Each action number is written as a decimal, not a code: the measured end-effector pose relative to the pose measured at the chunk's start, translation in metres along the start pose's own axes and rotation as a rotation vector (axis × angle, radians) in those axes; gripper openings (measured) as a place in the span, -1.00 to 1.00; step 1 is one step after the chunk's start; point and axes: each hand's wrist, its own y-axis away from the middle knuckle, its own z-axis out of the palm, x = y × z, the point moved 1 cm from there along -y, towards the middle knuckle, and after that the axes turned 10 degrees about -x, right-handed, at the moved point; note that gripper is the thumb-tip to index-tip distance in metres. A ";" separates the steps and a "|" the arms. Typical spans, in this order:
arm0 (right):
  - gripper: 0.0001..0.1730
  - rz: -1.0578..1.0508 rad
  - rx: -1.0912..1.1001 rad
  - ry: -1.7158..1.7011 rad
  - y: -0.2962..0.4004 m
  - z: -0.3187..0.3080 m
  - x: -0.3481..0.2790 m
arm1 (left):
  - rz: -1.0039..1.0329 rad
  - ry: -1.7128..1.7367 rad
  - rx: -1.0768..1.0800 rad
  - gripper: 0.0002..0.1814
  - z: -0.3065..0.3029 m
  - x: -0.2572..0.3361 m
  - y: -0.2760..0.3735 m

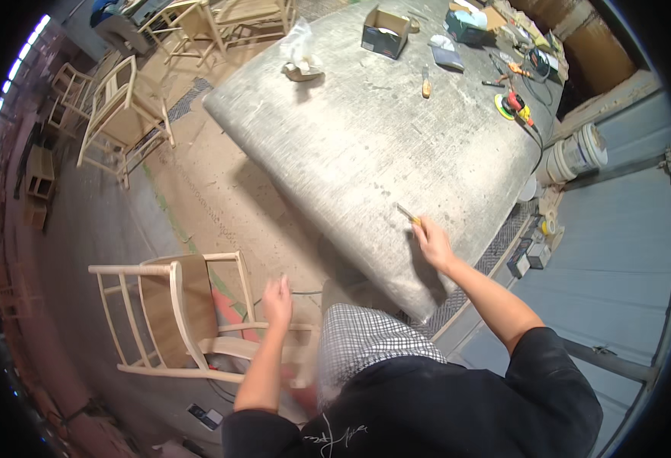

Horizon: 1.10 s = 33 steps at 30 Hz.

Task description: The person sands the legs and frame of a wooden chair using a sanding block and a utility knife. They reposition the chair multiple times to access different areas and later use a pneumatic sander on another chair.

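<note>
My right hand (pixel 434 243) grips a slim hand tool (pixel 408 213) with a yellow handle and a flat metal blade, held over the near end of the grey covered worktable (pixel 335 149). My left hand (pixel 278 300) is off the table's left side, above the floor, its fingers loosely curled; whether anything small lies between them is unclear. Close to it, on the left, an unfinished wooden chair (pixel 178 309) lies tipped over. Farther up the tabletop are another yellow-handled tool (pixel 426 83) and a red sander (pixel 514 106) with a yellow-green pad.
An opened cardboard box (pixel 385 33) and a crumpled plastic bag (pixel 299 60) stand on the table's far part. White buckets (pixel 575 153) and small boxes (pixel 527 257) line the right side. More wooden chairs (pixel 126 117) stand at upper left, near another person (pixel 119 28).
</note>
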 end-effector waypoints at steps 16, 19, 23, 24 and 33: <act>-0.79 0.183 0.430 0.273 -0.146 0.012 0.045 | 0.453 -1.287 -0.065 -0.19 0.043 0.324 -0.538; -0.81 0.114 0.466 0.240 -0.153 0.011 0.036 | 0.201 -1.019 -0.125 -0.18 0.009 0.293 -0.581; -0.84 0.138 0.432 0.252 -0.152 0.007 0.036 | 0.491 -0.791 -0.111 -0.24 0.018 0.255 -0.557; -0.84 0.143 0.449 0.290 -0.148 0.005 0.040 | 0.545 -0.704 -0.177 -0.25 0.029 0.264 -0.519; -0.76 0.213 0.451 0.104 -0.150 0.017 0.045 | 0.805 -0.277 -0.408 -0.14 0.073 0.197 -0.187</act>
